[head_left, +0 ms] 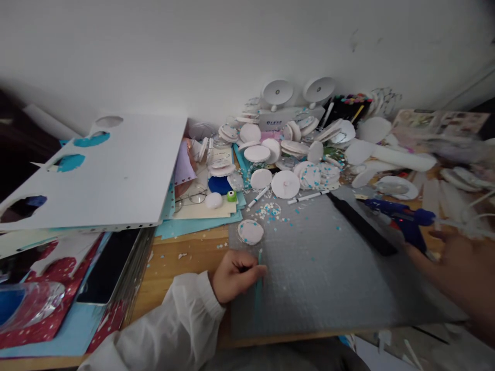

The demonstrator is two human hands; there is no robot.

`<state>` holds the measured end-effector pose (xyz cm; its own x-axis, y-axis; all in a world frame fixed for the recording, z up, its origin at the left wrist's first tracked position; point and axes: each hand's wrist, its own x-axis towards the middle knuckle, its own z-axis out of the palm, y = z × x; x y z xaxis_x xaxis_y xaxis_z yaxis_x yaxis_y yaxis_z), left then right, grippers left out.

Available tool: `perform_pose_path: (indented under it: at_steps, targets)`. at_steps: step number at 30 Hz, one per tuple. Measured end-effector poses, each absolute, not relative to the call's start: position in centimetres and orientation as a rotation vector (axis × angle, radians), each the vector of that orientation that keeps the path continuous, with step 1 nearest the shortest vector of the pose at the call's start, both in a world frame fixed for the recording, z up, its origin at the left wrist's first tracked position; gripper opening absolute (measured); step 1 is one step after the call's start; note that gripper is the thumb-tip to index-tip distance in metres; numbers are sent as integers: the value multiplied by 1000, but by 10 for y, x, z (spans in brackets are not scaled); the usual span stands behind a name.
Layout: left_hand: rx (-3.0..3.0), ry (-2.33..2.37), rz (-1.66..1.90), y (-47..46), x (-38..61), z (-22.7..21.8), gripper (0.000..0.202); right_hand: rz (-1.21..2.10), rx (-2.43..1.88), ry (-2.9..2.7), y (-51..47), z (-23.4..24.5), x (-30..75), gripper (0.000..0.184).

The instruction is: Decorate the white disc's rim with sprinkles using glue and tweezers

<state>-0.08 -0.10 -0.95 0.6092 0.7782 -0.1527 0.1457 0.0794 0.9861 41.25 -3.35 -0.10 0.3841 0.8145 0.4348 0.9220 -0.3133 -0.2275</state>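
My left hand (240,276) rests on the grey cutting mat (309,288), its fingers curled and pinched round a thin teal strip (260,257). Just beyond the knuckles lies a small stack of white discs (250,232) with blue specks. On the right, my blurred right hand (452,268) is at the handle of a dark blue glue gun (410,219), thumb and finger apart on either side. A small red light glows on the gun, whose nozzle points left. Beside it, a long black bar (361,224) lies slantwise on the mat.
White discs (285,184) crowd the back of the table, with blue and white flakes (270,210) before them. Two marker pens (308,198) lie along the mat's far edge. At left are a large white board (127,170) with holes, a phone (108,265) and glasses (197,196).
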Motion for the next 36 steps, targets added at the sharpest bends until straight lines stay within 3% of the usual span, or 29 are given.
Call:
perform_pose_path:
  at_steps: [3, 4, 9, 17, 26, 31, 36]
  targets:
    - [1404, 833, 555, -1, -2, -10, 55, -535, -2356, -1558, -47, 15, 395, 52]
    - [1390, 833, 553, -1, -2, -10, 55, -534, -2302, -1642, -50, 19, 382, 45]
    - [1305, 846, 562, -1, -2, -10, 53, -56, -1689, -2037, -52, 25, 286, 13]
    - [1154, 897, 602, -3, 1, -9, 52, -75, -826, -2488, -29, 10, 172, 5]
    - [1164, 979, 576, -14, 5, -4, 59, -255, -566, -2526, -20, 19, 170, 18]
    - [1801, 856, 762, -11, -2, -3, 49, 200, -526, -2572, -11, 15, 189, 24]
    - [2668, 604, 999, -2, -7, -8, 33, 740, -702, -2088, 2, -22, 201, 23]
